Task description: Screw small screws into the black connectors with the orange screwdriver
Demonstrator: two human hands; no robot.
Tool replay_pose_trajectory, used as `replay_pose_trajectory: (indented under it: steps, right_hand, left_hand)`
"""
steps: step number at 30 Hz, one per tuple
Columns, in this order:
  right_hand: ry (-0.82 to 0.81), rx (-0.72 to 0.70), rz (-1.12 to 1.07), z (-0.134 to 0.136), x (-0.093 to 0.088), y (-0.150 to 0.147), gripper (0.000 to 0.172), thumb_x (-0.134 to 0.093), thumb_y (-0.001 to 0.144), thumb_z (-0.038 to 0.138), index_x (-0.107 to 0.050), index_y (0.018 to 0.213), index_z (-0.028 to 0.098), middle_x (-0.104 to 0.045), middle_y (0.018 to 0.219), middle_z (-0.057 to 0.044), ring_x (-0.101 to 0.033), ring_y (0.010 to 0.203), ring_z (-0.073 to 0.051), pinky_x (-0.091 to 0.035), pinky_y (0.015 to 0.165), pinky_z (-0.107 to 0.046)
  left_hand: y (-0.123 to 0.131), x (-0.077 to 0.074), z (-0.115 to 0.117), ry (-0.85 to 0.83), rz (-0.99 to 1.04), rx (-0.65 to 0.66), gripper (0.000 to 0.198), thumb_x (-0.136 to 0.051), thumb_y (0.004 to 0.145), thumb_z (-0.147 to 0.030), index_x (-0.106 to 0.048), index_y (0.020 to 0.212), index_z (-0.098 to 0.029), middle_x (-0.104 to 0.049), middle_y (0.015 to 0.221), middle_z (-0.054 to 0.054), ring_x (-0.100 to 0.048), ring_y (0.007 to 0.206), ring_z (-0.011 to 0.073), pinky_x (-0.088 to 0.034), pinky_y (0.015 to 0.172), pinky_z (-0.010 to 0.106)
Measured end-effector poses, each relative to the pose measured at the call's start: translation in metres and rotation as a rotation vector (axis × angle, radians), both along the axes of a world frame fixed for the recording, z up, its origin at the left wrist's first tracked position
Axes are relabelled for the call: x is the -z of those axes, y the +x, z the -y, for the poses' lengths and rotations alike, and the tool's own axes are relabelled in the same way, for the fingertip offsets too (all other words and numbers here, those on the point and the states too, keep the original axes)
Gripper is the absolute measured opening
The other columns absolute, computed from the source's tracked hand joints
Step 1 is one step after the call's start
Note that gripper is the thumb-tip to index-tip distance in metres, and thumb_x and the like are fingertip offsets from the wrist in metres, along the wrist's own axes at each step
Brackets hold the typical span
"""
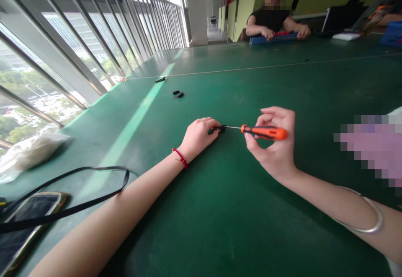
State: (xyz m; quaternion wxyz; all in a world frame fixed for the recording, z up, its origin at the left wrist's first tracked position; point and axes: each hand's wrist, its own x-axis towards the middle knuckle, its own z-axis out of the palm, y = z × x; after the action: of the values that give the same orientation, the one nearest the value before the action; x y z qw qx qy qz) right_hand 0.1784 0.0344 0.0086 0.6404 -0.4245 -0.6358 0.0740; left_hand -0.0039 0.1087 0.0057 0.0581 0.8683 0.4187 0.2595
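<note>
My left hand [198, 136] rests on the green table [220, 210], fingers pinched around a small black part [221, 128]. My right hand [276, 145] grips an orange-handled screwdriver [265, 132] held level. Its thin metal shaft points left and its tip meets the black part. A red string is tied on my left wrist and a silver bangle sits on my right forearm.
Two small black parts [178, 94] and a longer black piece [160, 79] lie farther back on the table. A phone with a black strap [28, 218] and a white plastic bag [29, 151] are at the left. Another person [273, 19] works over a blue tray [273, 38] at the far side.
</note>
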Motion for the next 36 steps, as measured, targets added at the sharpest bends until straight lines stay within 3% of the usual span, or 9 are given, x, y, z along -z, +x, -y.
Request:
replay_pose_trajectory:
  steps: [3,5,9,14,19,24,28,33,36]
  right_hand:
    - [-0.097,0.001,0.093,0.0003,0.0,0.0001,0.026,-0.067,0.071,0.026,-0.053,0.092,0.024,-0.049,0.059,0.005,-0.052,0.057,-0.015,-0.046,0.063,-0.033]
    - [-0.12,0.015,0.128,0.0008,0.0,0.0004,0.013,-0.065,0.075,0.025,-0.055,0.084,0.024,-0.051,0.056,0.005,-0.053,0.055,-0.015,-0.046,0.065,-0.034]
    - [-0.035,-0.009,0.018,0.0001,-0.0004,0.0016,0.032,-0.067,0.07,0.021,-0.05,0.097,0.025,-0.055,0.071,0.003,-0.051,0.053,-0.012,-0.046,0.058,-0.031]
    - [-0.147,-0.012,0.099,-0.0003,-0.0024,0.0023,0.012,-0.063,0.076,0.027,-0.053,0.08,0.023,-0.048,0.052,0.006,-0.049,0.047,-0.012,-0.044,0.055,-0.029]
    - [-0.073,-0.048,-0.008,-0.001,-0.0009,0.0021,0.031,-0.067,0.07,0.021,-0.049,0.096,0.025,-0.05,0.062,0.006,-0.048,0.049,-0.012,-0.044,0.053,-0.029]
    - [-0.116,-0.014,0.09,-0.0009,-0.0001,0.0035,0.013,-0.064,0.075,0.022,-0.053,0.083,0.023,-0.051,0.057,0.005,-0.051,0.05,-0.012,-0.045,0.056,-0.029]
    - [-0.033,-0.049,0.022,-0.0014,0.0003,0.0038,0.035,-0.067,0.068,0.019,-0.049,0.098,0.024,-0.051,0.072,0.004,-0.052,0.055,-0.011,-0.048,0.061,-0.031]
    - [-0.12,0.034,0.157,-0.0021,0.0012,0.0039,0.008,-0.062,0.077,0.026,-0.055,0.079,0.023,-0.053,0.056,0.004,-0.054,0.056,-0.014,-0.046,0.069,-0.034]
    - [-0.073,0.011,0.061,-0.0034,0.0009,0.0042,0.024,-0.065,0.073,0.023,-0.053,0.092,0.024,-0.056,0.068,0.003,-0.053,0.054,-0.013,-0.047,0.062,-0.033]
  left_hand:
    - [0.0001,-0.0002,0.0,0.003,-0.002,0.008,0.017,-0.054,0.082,-0.019,-0.068,0.092,-0.019,-0.07,0.093,0.002,-0.064,0.086,0.0167,-0.049,0.079,0.027]
    - [0.0002,-0.0003,0.0002,0.003,0.001,0.011,0.017,-0.054,0.082,-0.019,-0.068,0.092,-0.019,-0.07,0.093,0.001,-0.064,0.086,0.0165,-0.049,0.078,0.027]
    - [0.0004,-0.0004,0.0006,0.006,0.0,0.017,0.017,-0.054,0.082,-0.018,-0.068,0.091,-0.019,-0.07,0.093,0.001,-0.064,0.085,0.0166,-0.049,0.078,0.027]
    - [0.0007,-0.0002,0.0009,0.019,-0.001,0.027,0.016,-0.055,0.081,-0.018,-0.067,0.091,-0.018,-0.069,0.092,0.002,-0.063,0.085,0.017,-0.049,0.08,0.028]
    - [0.0007,0.0002,0.0008,0.018,-0.002,0.02,0.015,-0.055,0.08,-0.018,-0.067,0.09,-0.019,-0.069,0.09,0.002,-0.063,0.085,0.0171,-0.049,0.079,0.028]
    - [0.0008,0.0005,0.0006,0.016,0.005,0.029,0.014,-0.055,0.078,-0.017,-0.066,0.088,-0.018,-0.068,0.089,0.002,-0.062,0.083,0.0169,-0.049,0.077,0.028]
    - [0.0012,0.0007,0.0009,0.021,0.006,0.037,0.013,-0.055,0.077,-0.015,-0.065,0.086,-0.018,-0.066,0.088,0.002,-0.061,0.082,0.0167,-0.049,0.075,0.027]
    - [0.0014,0.0009,0.0015,0.012,0.014,0.033,0.012,-0.055,0.076,-0.015,-0.064,0.085,-0.018,-0.066,0.087,0.002,-0.061,0.081,0.0165,-0.049,0.074,0.027]
    - [0.0013,0.0013,0.001,0.008,0.02,0.036,0.012,-0.055,0.076,-0.016,-0.063,0.084,-0.018,-0.066,0.087,0.002,-0.061,0.081,0.0165,-0.049,0.075,0.027]
